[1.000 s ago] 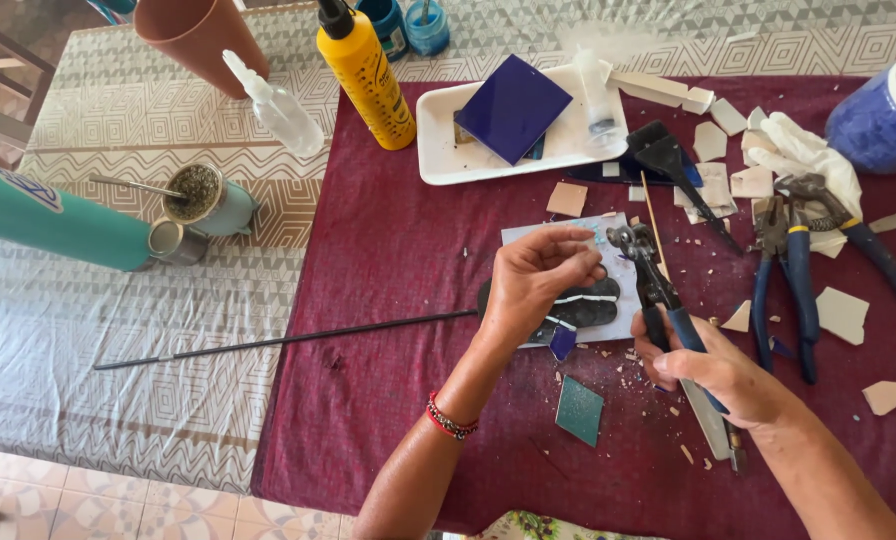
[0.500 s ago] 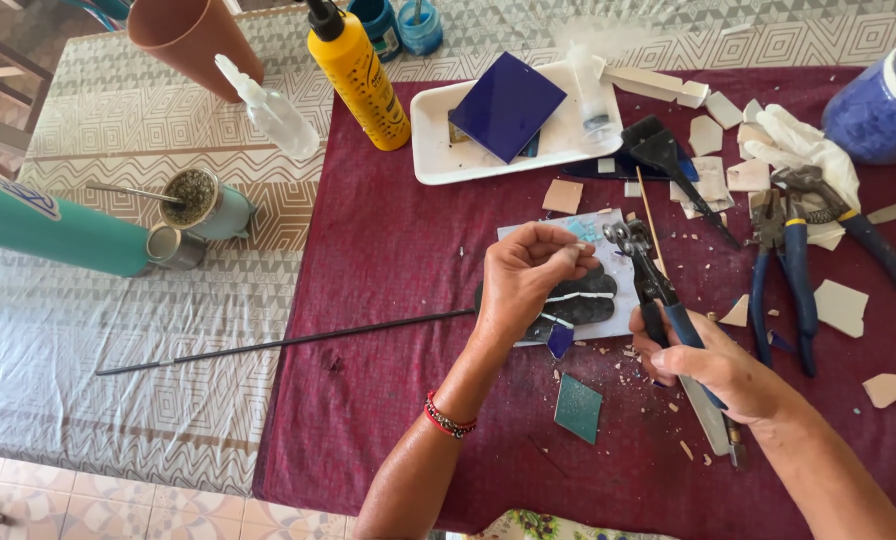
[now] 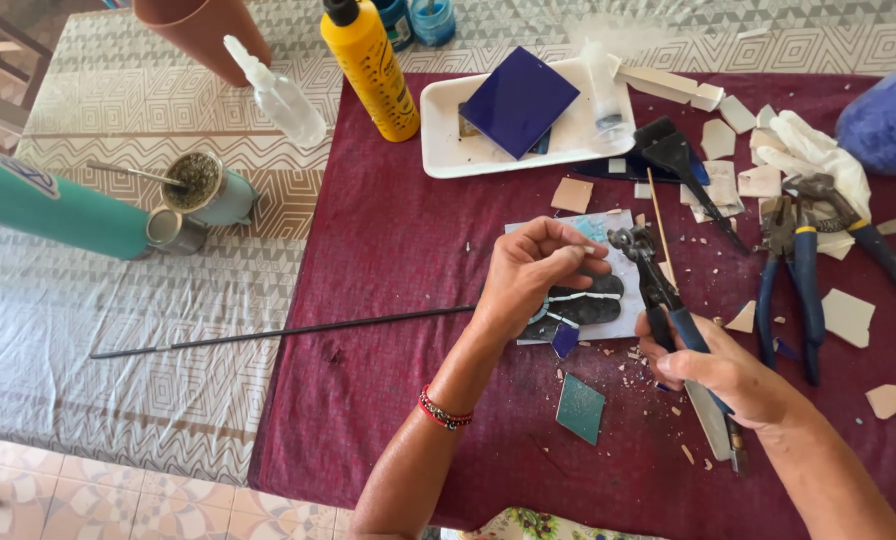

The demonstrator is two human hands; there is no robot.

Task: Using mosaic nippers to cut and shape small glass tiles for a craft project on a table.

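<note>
I see a long table (image 3: 118, 330) with a pale patterned cover, and over its right part a dark red cloth (image 3: 388, 300) where the work lies. At the left edge a big teal cylinder (image 3: 53, 205) lies on its side, near a small cup (image 3: 208, 188) with a stick in it. Farther back stand a yellow bottle (image 3: 373, 70), a clear spray bottle (image 3: 278, 95) and a white tray (image 3: 448, 140) holding a dark blue tile (image 3: 518, 100). A thin black rod (image 3: 278, 332) lies across the cloth edge.

In the middle is the mosaic sheet (image 3: 623, 300), a pale sheet with some dark pieces (image 3: 588, 300) already set on it, white lines between them. So I judge some of the pattern is placed, but much of the sheet is bare and many loose shards (image 3: 848, 315) wait on the right, beside spare pliers (image 3: 793, 270).

My left hand (image 3: 533, 280) rests over the sheet, fingers curled together as if pinching a small piece; the piece itself I cannot tell. My right hand (image 3: 728, 375) is closed around the blue handles of the nippers (image 3: 658, 285), whose head points toward the sheet's top edge. Just below the sheet lie a small blue chip (image 3: 565, 340) and a teal tile (image 3: 580, 408), both not yet used.
</note>
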